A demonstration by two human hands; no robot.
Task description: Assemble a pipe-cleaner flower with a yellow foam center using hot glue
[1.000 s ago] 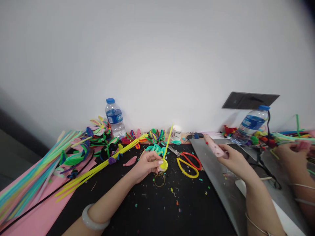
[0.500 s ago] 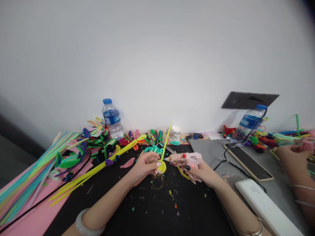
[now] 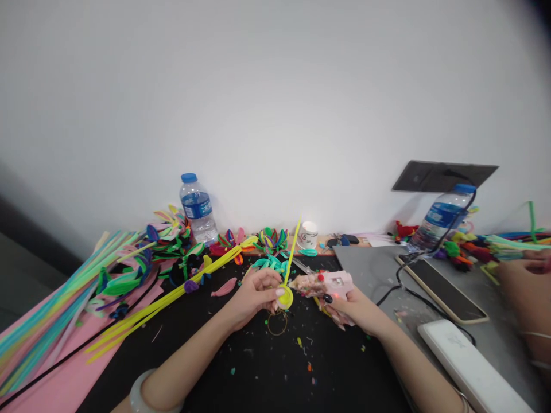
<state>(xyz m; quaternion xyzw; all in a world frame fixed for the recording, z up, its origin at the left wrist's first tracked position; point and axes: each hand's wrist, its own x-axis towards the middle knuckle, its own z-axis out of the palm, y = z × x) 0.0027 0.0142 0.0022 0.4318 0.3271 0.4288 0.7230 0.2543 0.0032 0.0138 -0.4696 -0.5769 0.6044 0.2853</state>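
Note:
Between its thumb and fingers, my left hand [image 3: 260, 293] pinches a yellow pipe cleaner coil [image 3: 285, 297], a flat round spiral with one straight tail pointing up. My right hand [image 3: 346, 304] is wrapped round a pale pink glue gun [image 3: 338, 282] whose front part is covered in lumpy bits and a red dot. A small reddish light glows on the gun. Its nozzle points left, close to the coil's edge; whether they touch I cannot tell. Under the coil, a thin ring of wire or band [image 3: 278, 324] lies on the black mat [image 3: 258, 367].
Long pipe cleaners [image 3: 64, 304] and looped coloured shapes [image 3: 116, 281] fill the left. Bottles [image 3: 198, 212] stand at the back, near a paper cup [image 3: 309, 234]. Rightward are a phone [image 3: 443, 287], a white power strip [image 3: 465, 361], a black cable [image 3: 400, 281] and another person's hand [image 3: 525, 275].
The glue gun's nozzle has come slightly nearer the yellow coil, which stays in my left hand. The view has shifted a little, and the other person's hand has moved toward the right edge.

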